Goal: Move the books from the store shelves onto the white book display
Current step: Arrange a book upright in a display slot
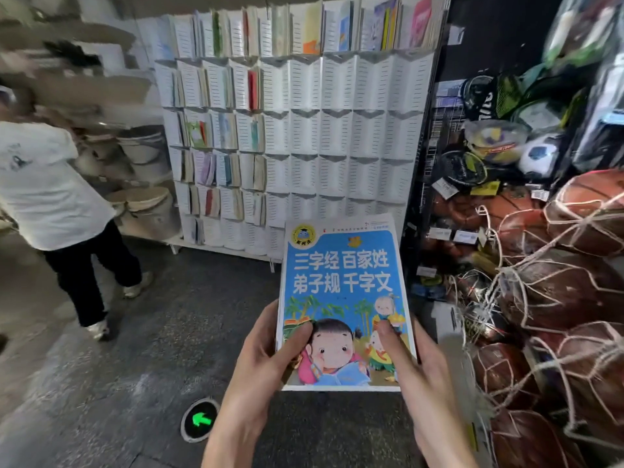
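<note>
Display point(337, 136): a big white rack with many small pockets. It stands on the floor, straight ahead. The pockets on its left side and along the top row hold books. Most pockets in the middle and on the right have no book in them.
Person point(50, 197): someone in a white shirt and dark pants stands at the far left, next to round baskets. This part is blurry.
Balls point(557, 298): brown balls in white nets hang in a pile on the right, near the book.
Floor point(152, 349): dark and speckled. A round green arrow light point(200, 419) sits in it, near the left wrist.
Book point(344, 298): a blue kids' book with cartoon children on the cover. It is up in the air, in front of the rack's bottom right corner. It is not in a pocket yet.
Left hand point(270, 359): it holds the book's lower left side. The thumb presses on the cover and the fingers curl behind it.
Right hand point(415, 373): it holds the lower right side the same way, thumb on top, fingers hidden under the book.
How far: some books are already in the rack. This one looks like it is being carried there. I think many pockets are left to fill.
Next: the book likely needs a free pocket on the right.
</note>
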Tool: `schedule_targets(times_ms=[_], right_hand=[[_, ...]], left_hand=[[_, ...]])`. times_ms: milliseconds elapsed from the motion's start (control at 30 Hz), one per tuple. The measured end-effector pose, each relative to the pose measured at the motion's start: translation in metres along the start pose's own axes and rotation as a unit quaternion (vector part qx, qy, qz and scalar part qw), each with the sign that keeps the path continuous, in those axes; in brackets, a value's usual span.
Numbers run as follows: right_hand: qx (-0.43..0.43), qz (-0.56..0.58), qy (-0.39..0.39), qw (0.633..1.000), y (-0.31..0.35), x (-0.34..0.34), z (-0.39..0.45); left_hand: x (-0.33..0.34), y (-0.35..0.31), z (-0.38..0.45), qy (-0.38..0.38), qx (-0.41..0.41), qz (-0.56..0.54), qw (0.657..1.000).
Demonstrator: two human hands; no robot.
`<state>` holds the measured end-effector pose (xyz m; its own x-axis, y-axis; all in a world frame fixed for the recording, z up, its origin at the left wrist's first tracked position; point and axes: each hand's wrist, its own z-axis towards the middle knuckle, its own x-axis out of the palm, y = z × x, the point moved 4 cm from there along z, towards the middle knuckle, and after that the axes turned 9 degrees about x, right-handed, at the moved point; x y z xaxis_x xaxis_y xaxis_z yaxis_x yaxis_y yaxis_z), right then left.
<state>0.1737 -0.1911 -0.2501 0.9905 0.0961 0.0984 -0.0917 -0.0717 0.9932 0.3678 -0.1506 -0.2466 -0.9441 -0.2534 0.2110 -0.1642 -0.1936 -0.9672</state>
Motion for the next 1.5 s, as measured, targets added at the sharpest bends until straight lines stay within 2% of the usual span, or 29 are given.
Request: schedule_targets(times_ms=[200,300,667,933,1267,1500], right_hand=[[0.017,-0.018,-0.034,0.999,-0.019,0.018,0.134],[0.022,-0.01,-0.026,0.999,-0.014,0.039,0.214],[0.0,-0.021,-0.025,0.999,0.034,0.084,0.473],[0.014,-0.015,-0.01,1.0,0.02,0.098,0.666],[0.004,-0.015,0.088,0.996,0.038,0.148,0.855],[0.025,-0.038,0.09,0.995,0.023,0.219,0.943]], left_hand=[[-0.005,0.047,0.136,0.012,-0.016,-0.004,1.0],[-0.012,0.063,0.219,0.014,-0.019,-0.018,1.0],[-0.004,0.065,0.484,0.023,-0.01,-0.026,0.999],[0.008,0.113,0.657,-0.031,-0.022,-0.009,0.999],[-0.012,0.124,0.821,-0.099,-0.018,0.009,0.995],[-0.066,0.136,0.91,-0.128,-0.019,-0.002,0.992]])
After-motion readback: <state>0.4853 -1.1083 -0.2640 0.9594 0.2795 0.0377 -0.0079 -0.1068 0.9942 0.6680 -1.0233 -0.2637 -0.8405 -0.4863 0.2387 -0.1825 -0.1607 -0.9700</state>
